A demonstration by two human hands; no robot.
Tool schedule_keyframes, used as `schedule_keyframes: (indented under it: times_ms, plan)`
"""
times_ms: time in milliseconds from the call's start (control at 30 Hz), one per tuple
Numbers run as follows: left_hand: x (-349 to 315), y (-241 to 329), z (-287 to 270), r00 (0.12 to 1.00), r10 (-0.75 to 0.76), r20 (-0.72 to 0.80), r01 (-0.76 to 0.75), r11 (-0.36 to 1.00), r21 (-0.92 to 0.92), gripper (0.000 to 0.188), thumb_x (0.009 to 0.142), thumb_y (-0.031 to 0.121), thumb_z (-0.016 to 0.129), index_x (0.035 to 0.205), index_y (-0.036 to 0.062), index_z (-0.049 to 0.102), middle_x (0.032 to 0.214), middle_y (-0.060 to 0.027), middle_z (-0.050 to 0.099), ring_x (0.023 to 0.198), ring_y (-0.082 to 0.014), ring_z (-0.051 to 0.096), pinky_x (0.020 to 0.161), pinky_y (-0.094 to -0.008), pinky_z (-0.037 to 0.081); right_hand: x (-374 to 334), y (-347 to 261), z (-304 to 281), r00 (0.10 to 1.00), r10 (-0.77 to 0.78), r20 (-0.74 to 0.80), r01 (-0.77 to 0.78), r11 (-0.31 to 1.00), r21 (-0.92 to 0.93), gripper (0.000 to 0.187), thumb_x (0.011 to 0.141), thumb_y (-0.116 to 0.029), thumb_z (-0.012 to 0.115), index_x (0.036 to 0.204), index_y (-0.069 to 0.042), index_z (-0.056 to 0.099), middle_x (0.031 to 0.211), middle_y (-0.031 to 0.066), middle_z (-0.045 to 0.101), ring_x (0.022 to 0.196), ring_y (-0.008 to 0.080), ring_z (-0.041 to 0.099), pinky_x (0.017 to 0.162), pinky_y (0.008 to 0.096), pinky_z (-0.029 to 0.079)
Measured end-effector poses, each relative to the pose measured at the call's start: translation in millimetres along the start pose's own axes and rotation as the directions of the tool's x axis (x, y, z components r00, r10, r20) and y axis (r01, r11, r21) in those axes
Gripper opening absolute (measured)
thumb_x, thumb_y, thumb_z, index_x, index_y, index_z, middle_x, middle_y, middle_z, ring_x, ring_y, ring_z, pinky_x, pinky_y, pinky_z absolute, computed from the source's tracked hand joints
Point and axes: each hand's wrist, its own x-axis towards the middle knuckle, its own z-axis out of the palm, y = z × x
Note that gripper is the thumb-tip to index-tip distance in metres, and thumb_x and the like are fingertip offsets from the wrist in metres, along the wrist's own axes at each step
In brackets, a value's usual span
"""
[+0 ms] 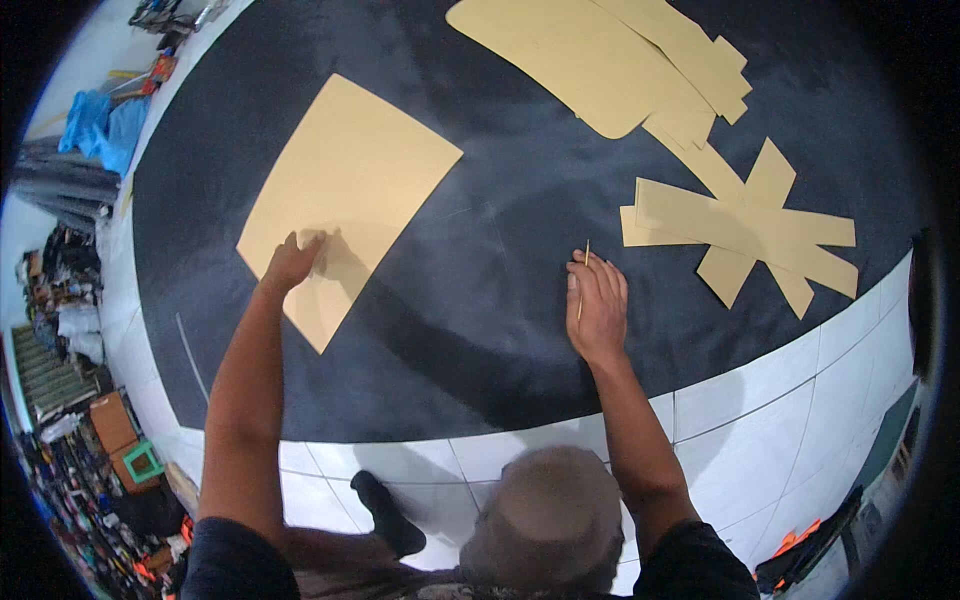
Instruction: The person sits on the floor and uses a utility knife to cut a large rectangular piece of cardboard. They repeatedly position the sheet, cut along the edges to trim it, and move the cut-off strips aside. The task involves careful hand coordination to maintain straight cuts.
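Positioning the broad tan sheet (360, 150) on the black sheet (500, 205) is, I judge from the head view, the step in hand. It lies at an angle left of centre, with my left hand (291, 266) over its near part, thumb and forefinger apart and nothing visibly gripped; I cannot tell whether the fingertips press it. My right hand (603, 308) is narrow around a thin stick (588, 247), low over the bare black stretch between that sheet and the crossed tan strips (740, 225). Beyond those strips lie larger tan pieces (560, 60), partly overlapping. If the stick is a marker, as I suspect, the next move calls for settling the tan sheet flat, pinning it with the left fingers, and bringing the tip to its edge without letting the sheet slide.
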Motion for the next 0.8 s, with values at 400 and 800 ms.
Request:
schedule_keyframes:
  times_ms: [400, 800]
  plan:
    - [-130.0, -17.9, -170.5, 0.85, 0.367, 0.378, -0.46, 0.867, 0.193, 0.045, 0.101, 0.039, 0.062, 0.136, 0.0117, 0.063, 0.131, -0.0179, 0.06, 0.127, -0.0336, 0.056, 0.108, -0.0481, 0.046, 4.6, 10.2, -8.5, 0.998, 0.0, 0.062, 0.006, 0.996, -0.089, 0.021, 0.1, -0.016, 0.058, 0.117, -0.006, 0.063, 0.136, 0.0142, 0.062, 0.131, 0.0348, 0.051, 0.114, 0.0525, 0.032]
    - [-107.3, 30.8, 50.0, 0.938, 0.287, -0.194, -0.337, 0.888, -0.313, 0.065, 0.095, 0.044, 0.067, 0.144, 0.0042, 0.049, 0.152, -0.0327, 0.035, 0.145, -0.0537, 0.028, 0.119, -0.0619, 0.025, 76.4, -2.8, -77.2, 0.795, -0.129, 0.592, 0.246, 0.962, -0.122, 0.022, 0.1, -0.019, 0.062, 0.116, -0.004, 0.059, 0.148, 0.0186, 0.053, 0.138, 0.038, 0.049, 0.109, 0.0508, 0.041]
